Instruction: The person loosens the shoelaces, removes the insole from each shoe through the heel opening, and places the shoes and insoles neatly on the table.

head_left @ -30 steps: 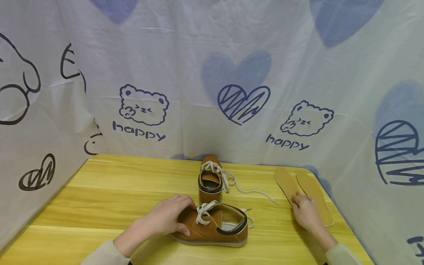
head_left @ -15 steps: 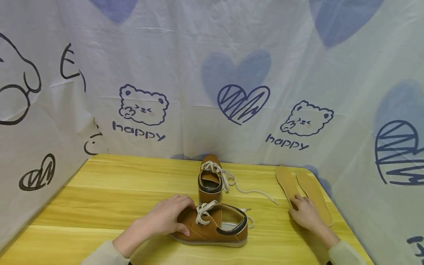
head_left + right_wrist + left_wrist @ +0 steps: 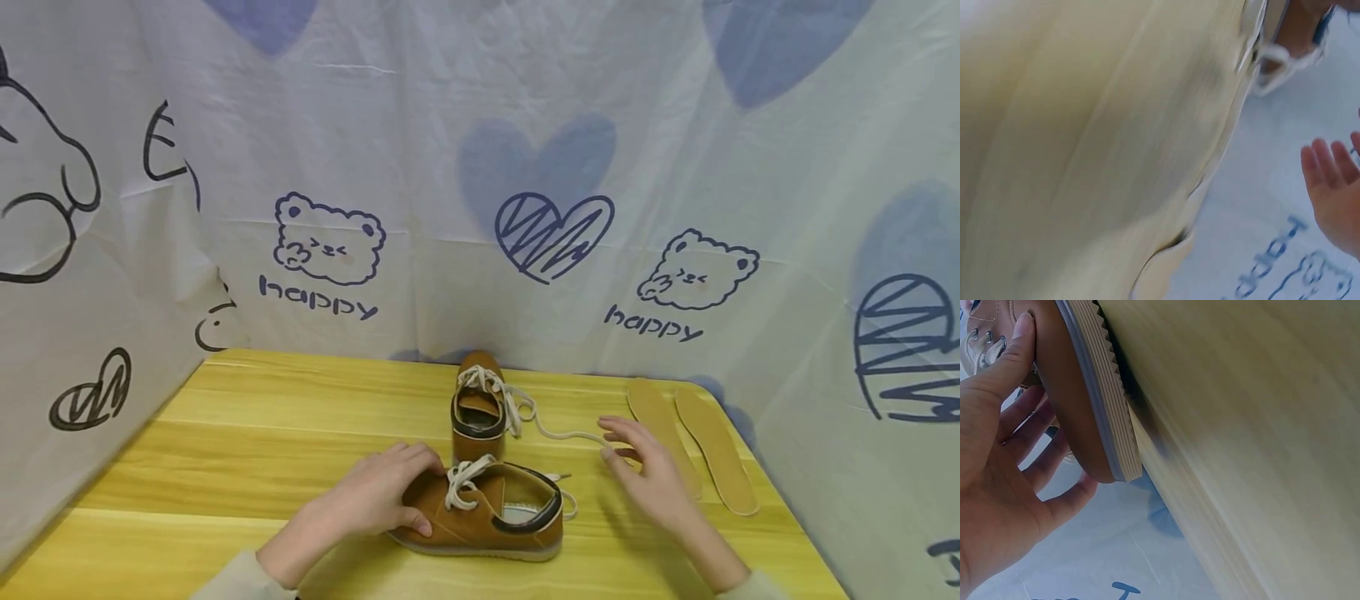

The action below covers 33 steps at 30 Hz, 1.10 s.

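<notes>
My left hand grips the toe of a brown leather shoe, thumb on the near side and fingers over the far side. The shoe lies sole down, toe to the left, its white lace tied in a bow. In the left wrist view the thumb presses the brown upper above the ribbed sole. My right hand hovers between the shoe and two tan insoles, fingers loosely bent and holding nothing. The right wrist view shows its fingers partly, at the edge.
A second brown shoe stands behind, toe toward the curtain, its long loose lace trailing right across the yellow table. At the right lie a left insole and a right insole, side by side.
My right hand has left the left insole, rising and moving left with nothing in it. The insole stays on the table. My left hand keeps its grip on the shoe.
</notes>
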Motion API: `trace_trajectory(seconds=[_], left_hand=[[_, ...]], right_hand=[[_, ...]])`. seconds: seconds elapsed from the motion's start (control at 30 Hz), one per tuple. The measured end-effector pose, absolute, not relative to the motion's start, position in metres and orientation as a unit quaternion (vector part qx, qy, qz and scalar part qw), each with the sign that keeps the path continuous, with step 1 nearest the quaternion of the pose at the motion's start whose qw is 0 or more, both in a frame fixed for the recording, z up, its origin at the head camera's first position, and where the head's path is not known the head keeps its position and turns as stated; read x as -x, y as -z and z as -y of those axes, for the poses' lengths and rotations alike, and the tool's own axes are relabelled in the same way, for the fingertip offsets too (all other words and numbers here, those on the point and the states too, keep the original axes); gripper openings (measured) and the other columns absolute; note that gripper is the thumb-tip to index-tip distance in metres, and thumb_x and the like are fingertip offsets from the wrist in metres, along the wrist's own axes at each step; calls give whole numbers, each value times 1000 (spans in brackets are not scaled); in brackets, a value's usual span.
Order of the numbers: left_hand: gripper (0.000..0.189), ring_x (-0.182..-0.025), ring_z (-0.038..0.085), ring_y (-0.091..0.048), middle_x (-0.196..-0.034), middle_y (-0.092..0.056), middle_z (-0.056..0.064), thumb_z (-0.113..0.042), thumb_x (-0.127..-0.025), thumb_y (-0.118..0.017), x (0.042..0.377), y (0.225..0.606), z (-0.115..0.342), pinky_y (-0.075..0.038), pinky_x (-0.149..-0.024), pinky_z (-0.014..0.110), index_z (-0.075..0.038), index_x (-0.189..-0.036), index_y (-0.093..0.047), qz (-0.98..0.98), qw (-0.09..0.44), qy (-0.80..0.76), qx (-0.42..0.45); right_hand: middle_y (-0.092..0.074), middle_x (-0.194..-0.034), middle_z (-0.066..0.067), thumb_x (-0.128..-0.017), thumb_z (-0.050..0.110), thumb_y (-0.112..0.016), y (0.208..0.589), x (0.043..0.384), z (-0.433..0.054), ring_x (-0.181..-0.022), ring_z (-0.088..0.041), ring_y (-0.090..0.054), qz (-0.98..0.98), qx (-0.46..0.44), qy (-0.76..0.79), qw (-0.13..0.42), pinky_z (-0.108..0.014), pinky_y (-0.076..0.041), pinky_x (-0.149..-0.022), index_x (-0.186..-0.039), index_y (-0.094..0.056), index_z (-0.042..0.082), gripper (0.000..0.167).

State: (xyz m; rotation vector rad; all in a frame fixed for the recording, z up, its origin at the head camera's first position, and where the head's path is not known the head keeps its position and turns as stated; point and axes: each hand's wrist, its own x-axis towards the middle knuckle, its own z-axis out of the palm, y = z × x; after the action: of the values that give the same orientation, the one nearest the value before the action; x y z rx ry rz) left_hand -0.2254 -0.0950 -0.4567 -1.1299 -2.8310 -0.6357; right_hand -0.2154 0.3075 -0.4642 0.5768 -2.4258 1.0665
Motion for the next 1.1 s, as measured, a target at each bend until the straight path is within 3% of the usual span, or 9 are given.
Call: trace_trajectory(seconds=[0.23,0.4,0.57,0.73,0.83,0.9,1.0,1.1], left_hand=[[66,-120,24,-60,-131,-64,-5,-47,-72,-90,222,458,96,-54,-94,56,-19,-126,-66,908,23,202,366],[62,-122,24,-59,-134,-63,-4,-46,-74,-89,222,459,96,-53,-97,55,-17,-125,-68,909,29,195,368],[61,-124,24,-59,-136,-63,-2,-45,-76,-88,220,460,97,-53,-98,54,-16,-126,-68,910,35,180,372],[59,-124,30,-60,-136,-63,6,-37,-78,-89,212,460,101,-53,-99,56,-12,-127,-67,919,73,164,350],[55,-115,29,-64,-126,-66,7,-32,-79,-90,202,458,105,-56,-95,52,-9,-123,-67,926,110,167,319],[48,-104,22,-66,-115,-66,2,-30,-80,-90,195,455,107,-58,-87,44,-11,-117,-68,928,121,184,299],[35,-90,9,-64,-102,-65,-9,-31,-84,-87,182,451,110,-57,-75,31,-17,-109,-68,925,97,234,284],[29,-84,3,-61,-100,-65,-12,-32,-88,-84,171,448,112,-54,-69,25,-21,-108,-66,912,40,290,287]], right_hand=[[-61,-140,-15,-101,8,-67,465,204,-276,-116,-30,-66,841,-327,-423,80,-40,-60,-91,-142,-61,11,42],[-59,-144,-17,-105,19,-64,465,200,-268,-127,-32,-61,842,-333,-424,-6,-37,-59,-94,-146,-58,6,44],[-59,-144,-22,-105,21,-64,463,198,-265,-128,-28,-60,844,-325,-425,-24,-34,-60,-92,-143,-60,2,43],[-63,-139,-20,-101,22,-69,462,191,-255,-118,-26,-65,833,-317,-452,-33,-32,-61,-87,-139,-64,5,42],[-65,-134,-18,-101,24,-70,462,185,-246,-111,-24,-68,831,-307,-462,-31,-30,-62,-83,-138,-65,4,42],[-65,-131,-17,-101,25,-70,462,181,-238,-110,-25,-68,835,-299,-462,-24,-29,-62,-82,-137,-64,3,43],[-65,-131,-15,-101,30,-71,462,176,-226,-109,-24,-68,845,-271,-459,-22,-27,-61,-82,-138,-64,4,46],[-65,-131,-12,-99,33,-72,460,172,-213,-107,-23,-68,856,-244,-455,-24,-25,-61,-80,-138,-64,6,48]])
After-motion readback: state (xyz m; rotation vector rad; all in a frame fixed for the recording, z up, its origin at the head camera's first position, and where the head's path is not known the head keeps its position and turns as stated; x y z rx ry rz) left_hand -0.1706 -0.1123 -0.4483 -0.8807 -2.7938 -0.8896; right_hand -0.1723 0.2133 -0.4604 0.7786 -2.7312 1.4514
